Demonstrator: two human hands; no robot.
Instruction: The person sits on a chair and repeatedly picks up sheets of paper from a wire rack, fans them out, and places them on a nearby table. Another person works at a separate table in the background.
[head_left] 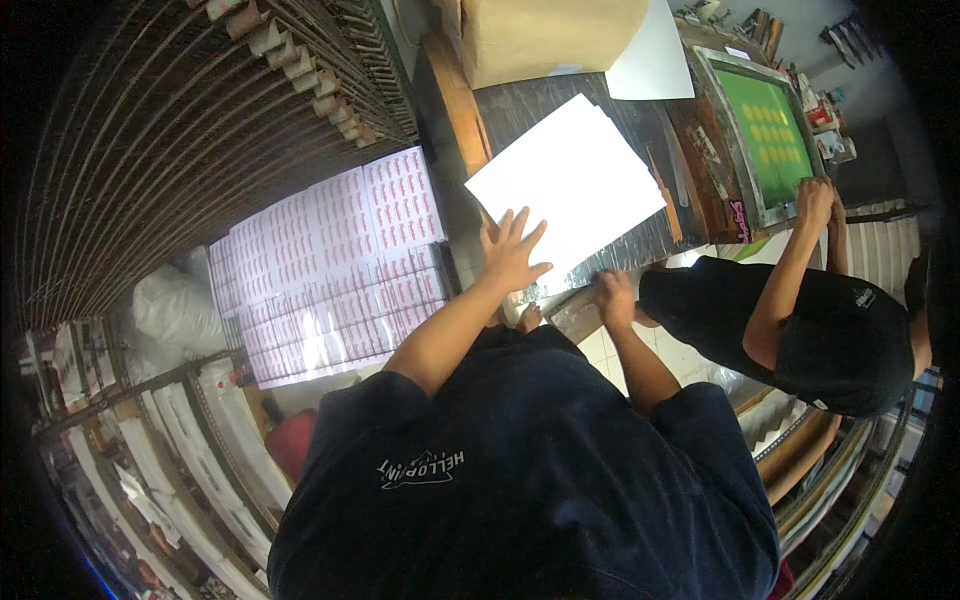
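A stack of blank white paper sheets (575, 185) lies at a slant on the dark, plastic-covered table (545, 97). My left hand (512, 255) rests on its near left corner with the fingers spread and nothing gripped. Down at the table's near edge is my right hand (614, 292), its fingers curled in. Whatever those fingers hold, if anything, is hidden.
Left of the table stand stacked sheets printed in red (330, 260), under a metal drying rack (230, 130). A large brown carton (545, 40) sits at the table's back. To the right, a co-worker (815, 330) reaches to a green printing screen (765, 130).
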